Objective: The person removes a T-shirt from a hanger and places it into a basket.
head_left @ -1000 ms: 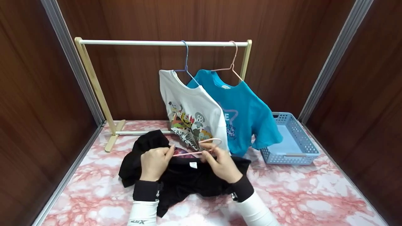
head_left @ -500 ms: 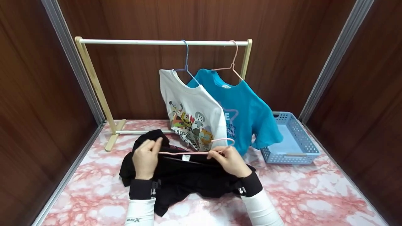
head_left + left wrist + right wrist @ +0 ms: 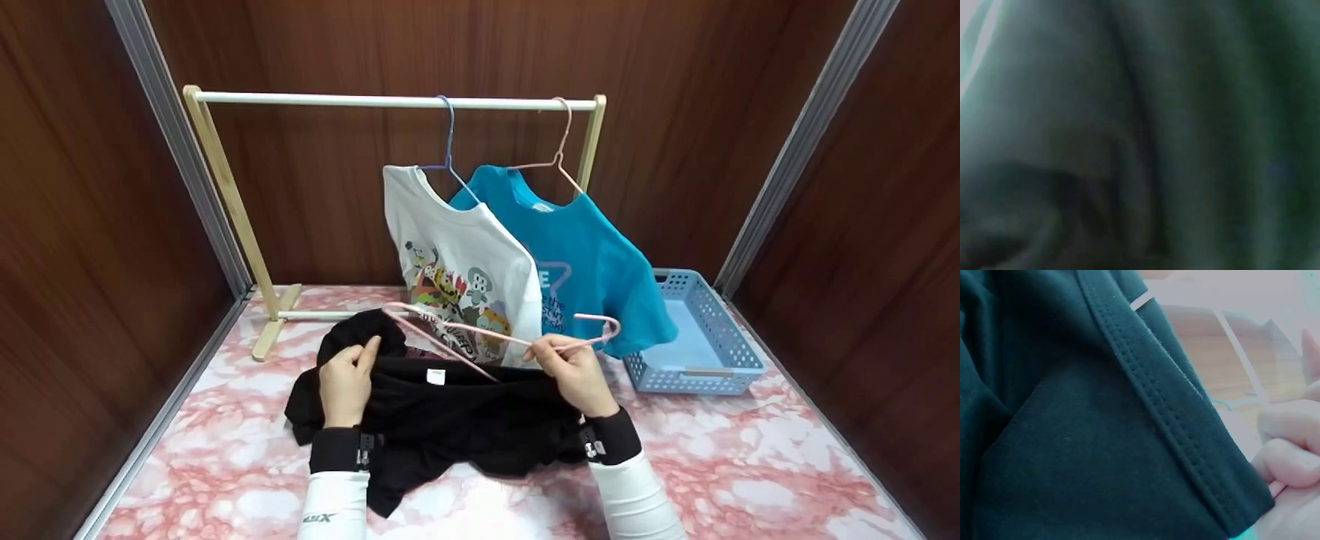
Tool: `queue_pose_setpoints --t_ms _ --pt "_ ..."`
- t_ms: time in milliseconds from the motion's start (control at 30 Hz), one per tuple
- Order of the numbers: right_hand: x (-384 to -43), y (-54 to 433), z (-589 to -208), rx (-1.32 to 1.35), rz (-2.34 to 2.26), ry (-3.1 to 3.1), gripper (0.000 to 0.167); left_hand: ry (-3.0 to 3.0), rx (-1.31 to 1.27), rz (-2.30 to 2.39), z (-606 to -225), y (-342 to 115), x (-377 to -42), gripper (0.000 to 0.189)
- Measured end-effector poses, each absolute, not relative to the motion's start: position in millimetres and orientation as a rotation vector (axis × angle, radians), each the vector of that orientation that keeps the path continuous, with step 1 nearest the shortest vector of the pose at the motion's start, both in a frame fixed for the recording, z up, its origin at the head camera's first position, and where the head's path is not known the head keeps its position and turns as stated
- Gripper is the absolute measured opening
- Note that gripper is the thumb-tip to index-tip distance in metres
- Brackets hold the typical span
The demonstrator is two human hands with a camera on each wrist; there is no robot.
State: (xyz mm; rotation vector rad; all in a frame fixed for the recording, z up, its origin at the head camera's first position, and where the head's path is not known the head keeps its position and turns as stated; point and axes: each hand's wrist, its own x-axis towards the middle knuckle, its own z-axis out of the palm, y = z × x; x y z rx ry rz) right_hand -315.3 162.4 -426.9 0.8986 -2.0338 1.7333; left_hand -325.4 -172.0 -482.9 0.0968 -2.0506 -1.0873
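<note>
A black shirt [image 3: 457,420] lies bunched on the table, its neckline with a white tag facing up. My left hand [image 3: 346,386] pinches the left side of the neckline. In my right hand [image 3: 577,377] I hold a pink clothes hanger [image 3: 487,332] near its hook, which points right. The hanger's left end sticks up above the neckline, while its lower bar runs down into the opening; its right end is hidden in the shirt. The right wrist view shows the stitched collar [image 3: 1157,399] against my fingers [image 3: 1289,461]. Dark, blurred cloth [image 3: 1196,140] fills the left wrist view.
Behind stands a clothes rack [image 3: 322,99] with a white rail. A white printed T-shirt [image 3: 450,232] on a blue hanger and a blue T-shirt [image 3: 600,255] on a pink hanger hang from it. A light-blue basket [image 3: 690,381] sits at the back right. Wooden walls enclose the table.
My right hand has moved right with the hanger. The hanger's left end has come away from my left hand and tilted up. My left hand has shifted slightly left along the neckline.
</note>
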Motion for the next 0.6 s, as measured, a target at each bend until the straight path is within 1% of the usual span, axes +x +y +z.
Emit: queue_pose_setpoints --t_ms 167,367,600 --pt "-321 165 -428 0.955 2.012 -1.707 0.028 -2.236 0.206 -1.099 -491 -172 -328 0.061" --pt "-325 161 -427 0.967 2.237 -1.259 0.027 -2.376 0.251 -1.103 -499 -171 -331 0.058" --pt "-320 163 -421 0.756 2.282 -0.944 0.033 -2.521 0.287 -1.091 -503 -171 -330 0.058"
